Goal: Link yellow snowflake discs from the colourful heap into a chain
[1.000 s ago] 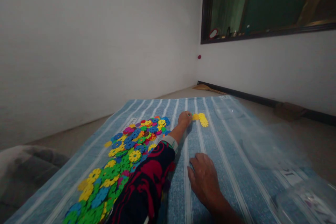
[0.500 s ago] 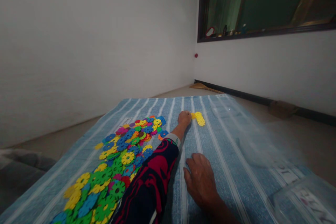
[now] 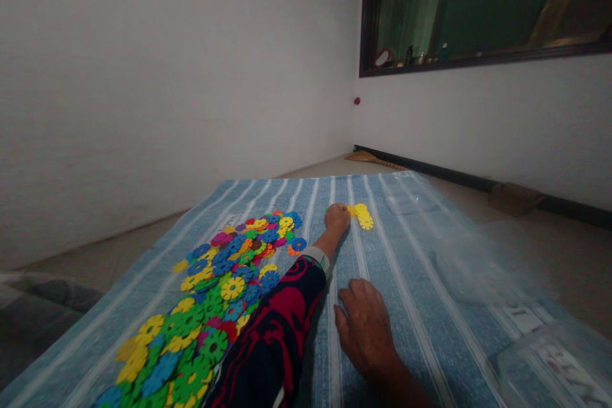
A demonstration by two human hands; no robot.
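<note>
My left hand [image 3: 337, 217] stretches forward over the cloth, its fingers closed and mostly hidden behind its back. Just right of it lie a darker yellow flower disc [image 3: 352, 211] and several overlapping bright yellow flower discs [image 3: 364, 217]. A sliver of green peeks out at the hand's left edge; whether the hand holds it I cannot tell. My right hand [image 3: 366, 325] rests palm down on the cloth nearer to me, fingers loosely bent, thumb apart, holding nothing visible. A long heap of mixed-colour notched flower discs [image 3: 224, 293] spreads on the left, partly covered by my left sleeve.
Blue cloth with white stripes [image 3: 406, 306] covers the work surface. Clear plastic packaging [image 3: 535, 357] lies at the right, with more transparent plastic [image 3: 406, 201] farther back. A brown block [image 3: 516, 197] sits on the floor by the wall, and grey fabric [image 3: 43, 312] bunches at the left.
The view has shifted slightly, then steadied. My left hand has turned a little beside the yellow discs, and a green edge now shows on its left. My right hand stays put on the cloth.
</note>
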